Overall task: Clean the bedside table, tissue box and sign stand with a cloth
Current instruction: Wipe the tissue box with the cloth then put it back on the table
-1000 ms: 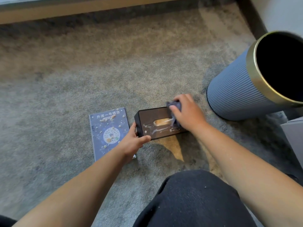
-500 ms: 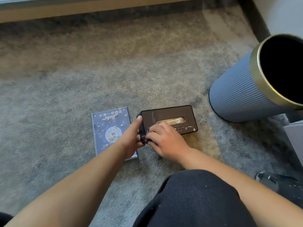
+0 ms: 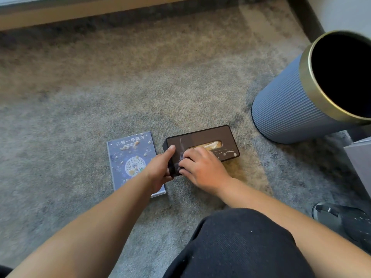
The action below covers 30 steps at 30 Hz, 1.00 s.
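A dark brown tissue box (image 3: 222,137) lies on the grey carpet, with pale smears along its top near the slot. My left hand (image 3: 160,169) grips the box's left end, thumb on top. My right hand (image 3: 202,167) presses a dark grey cloth (image 3: 180,164) onto the box's near-left corner; only a small fold of the cloth shows under my fingers. To the left of the box a blue sign stand (image 3: 130,157) lies flat, spattered with beige blobs, its lower right part hidden by my left hand.
A ribbed blue-grey cylinder (image 3: 285,109) with a gold rim lies on its side at the right. A grey block edge (image 3: 361,157) and a dark round object (image 3: 345,217) sit at the far right. My black-clad knee (image 3: 241,247) is in the foreground.
My right hand with the cloth has swept from the box's right end across its top to the near-left corner. Smears in the box's middle are gone. My left hand keeps holding the box.
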{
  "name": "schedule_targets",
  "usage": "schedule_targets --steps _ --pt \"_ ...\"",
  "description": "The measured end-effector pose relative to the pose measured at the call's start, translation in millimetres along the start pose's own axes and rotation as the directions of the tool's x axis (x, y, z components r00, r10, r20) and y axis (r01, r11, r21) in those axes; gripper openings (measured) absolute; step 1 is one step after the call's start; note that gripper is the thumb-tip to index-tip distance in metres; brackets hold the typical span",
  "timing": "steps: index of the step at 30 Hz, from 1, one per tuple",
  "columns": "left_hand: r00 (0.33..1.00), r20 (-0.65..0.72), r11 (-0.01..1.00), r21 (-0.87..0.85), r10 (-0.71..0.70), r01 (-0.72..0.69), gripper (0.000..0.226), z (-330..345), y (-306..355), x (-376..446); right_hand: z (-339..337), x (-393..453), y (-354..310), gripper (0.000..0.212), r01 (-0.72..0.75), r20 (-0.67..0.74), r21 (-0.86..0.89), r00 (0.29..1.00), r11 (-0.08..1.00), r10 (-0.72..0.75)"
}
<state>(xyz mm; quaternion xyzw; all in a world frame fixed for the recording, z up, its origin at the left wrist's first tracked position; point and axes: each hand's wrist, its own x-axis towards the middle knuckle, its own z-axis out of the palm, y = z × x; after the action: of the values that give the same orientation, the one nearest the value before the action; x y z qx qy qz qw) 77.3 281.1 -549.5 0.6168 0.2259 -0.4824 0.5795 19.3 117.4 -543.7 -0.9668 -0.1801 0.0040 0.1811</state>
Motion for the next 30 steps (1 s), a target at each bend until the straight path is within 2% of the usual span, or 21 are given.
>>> schedule_targets --steps 4,7,9,10,12,13,14,15,18,20,22,24,27,28,30 --pt "1.000 -0.023 0.999 -0.040 0.018 -0.019 0.046 -0.3 -0.7 2.8 0.7 -6.3 10.7 0.020 0.017 0.028 -0.038 0.999 0.999 -0.015" --pt "0.996 -0.079 0.998 -0.034 0.043 -0.046 0.046 1.4 -4.3 4.7 -2.1 -35.0 48.3 0.028 -0.179 -0.004 -0.079 0.984 0.981 0.179" --pt "0.993 -0.103 0.998 -0.029 0.060 -0.064 0.048 2.5 -4.8 4.5 -10.5 -53.3 81.0 0.035 -0.387 0.007 -0.153 0.920 0.909 0.393" --pt "0.992 -0.108 0.997 -0.034 0.069 -0.073 0.049 3.1 -4.5 4.4 -14.0 -60.3 95.8 0.033 -0.489 0.020 -0.174 0.866 0.855 0.500" --pt "0.992 -0.101 0.994 -0.063 0.081 -0.088 0.047 5.2 -3.3 1.7 -21.0 -64.5 113.9 0.026 -0.652 0.042 -0.134 0.749 0.746 0.662" --pt "0.993 -0.089 0.992 -0.085 0.081 -0.089 0.044 6.4 -2.1 -1.0 -23.4 -61.4 115.8 0.024 -0.697 0.035 -0.082 0.713 0.713 0.701" --pt "0.994 -0.078 0.990 -0.107 0.079 -0.087 0.042 7.3 -1.8 -2.9 -26.3 -56.0 112.5 0.022 -0.712 0.005 -0.026 0.702 0.701 0.713" --pt "0.995 -0.068 0.988 -0.127 0.076 -0.084 0.041 8.1 -1.9 -4.2 -28.9 -49.0 103.6 0.020 -0.692 -0.051 0.029 0.719 0.721 0.693" --pt "0.995 -0.055 0.982 -0.167 0.082 -0.090 0.043 10.9 -1.6 -5.9 -29.3 -27.3 47.1 0.014 -0.464 -0.178 0.124 0.859 0.877 0.480" --pt "0.995 -0.057 0.984 -0.154 0.085 -0.093 0.042 12.6 -0.3 -7.0 -13.5 -21.9 5.2 0.016 -0.263 -0.112 0.114 0.955 0.958 0.275" --pt "0.993 -0.068 0.985 -0.140 0.094 -0.103 0.040 12.7 1.1 -8.2 2.2 -22.6 -13.1 0.018 -0.154 -0.068 0.078 0.985 0.985 0.160" --pt "0.992 -0.078 0.984 -0.135 0.103 -0.113 0.036 12.0 2.5 -8.4 8.0 -26.9 0.0 0.019 -0.167 -0.112 0.053 0.979 0.985 0.172" --pt "0.992 -0.082 0.987 -0.120 0.101 -0.110 0.029 12.3 7.3 -10.6 3.3 -41.8 49.0 0.031 -0.374 -0.126 -0.036 0.922 0.927 0.367" --pt "0.992 -0.077 0.986 -0.122 0.101 -0.110 0.029 12.8 8.6 -11.6 -0.5 -48.0 68.9 0.035 -0.478 -0.088 -0.079 0.877 0.875 0.472" --pt "0.993 -0.064 0.986 -0.128 0.097 -0.105 0.029 12.8 9.6 -14.0 -9.3 -60.6 106.2 0.033 -0.675 -0.017 -0.102 0.735 0.730 0.677"
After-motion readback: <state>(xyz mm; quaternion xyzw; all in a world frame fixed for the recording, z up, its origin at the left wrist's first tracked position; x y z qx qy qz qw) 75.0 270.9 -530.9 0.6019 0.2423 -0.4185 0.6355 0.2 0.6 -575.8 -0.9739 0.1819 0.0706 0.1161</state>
